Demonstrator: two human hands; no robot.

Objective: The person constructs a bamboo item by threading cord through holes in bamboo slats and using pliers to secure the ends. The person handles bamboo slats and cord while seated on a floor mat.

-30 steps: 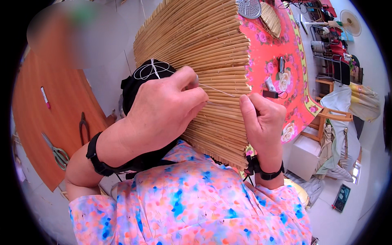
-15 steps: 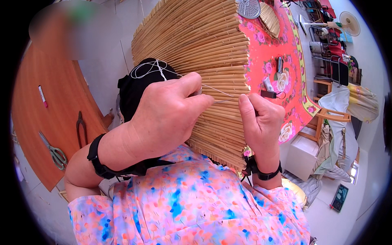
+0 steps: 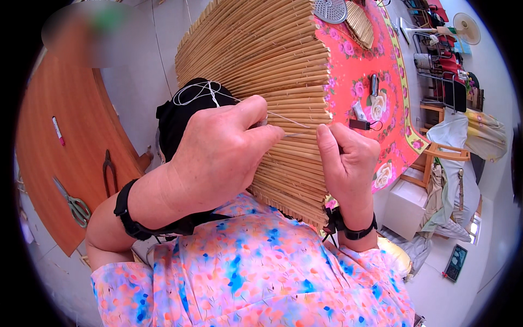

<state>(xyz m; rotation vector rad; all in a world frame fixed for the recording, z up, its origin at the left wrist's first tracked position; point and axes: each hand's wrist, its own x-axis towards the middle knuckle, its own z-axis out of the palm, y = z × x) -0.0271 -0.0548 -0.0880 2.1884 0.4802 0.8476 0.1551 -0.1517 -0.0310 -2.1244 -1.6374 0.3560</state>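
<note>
A mat of thin bamboo slats [image 3: 256, 60] stretches out in front of me, its cut slat ends forming a ragged right edge. My left hand [image 3: 223, 144] is closed above the mat, pinching a thin needle [image 3: 296, 134] that points toward the right edge. White thread [image 3: 289, 118] runs from near the left fingers to the needle's tip area. More of the thread lies looped over a black cloth-like thing [image 3: 188, 117] behind this hand. My right hand [image 3: 348, 158] is closed at the mat's right edge, thumb on top, its other fingers curled and partly hidden.
On the left, a brown wooden table [image 3: 52, 147] bears scissors [image 3: 73, 201], dark pliers-like tongs [image 3: 110, 173] and a marker [image 3: 58, 131]. To the right, a red floral cloth [image 3: 362, 60] carries small gadgets and a grey perforated disc [image 3: 330, 10]. Beyond stand a wooden chair [image 3: 444, 152] and a fan [image 3: 466, 28].
Both hands stay almost where they were, the left fingers shifting very slightly left. The mat's right edge sits a little farther left in the view.
</note>
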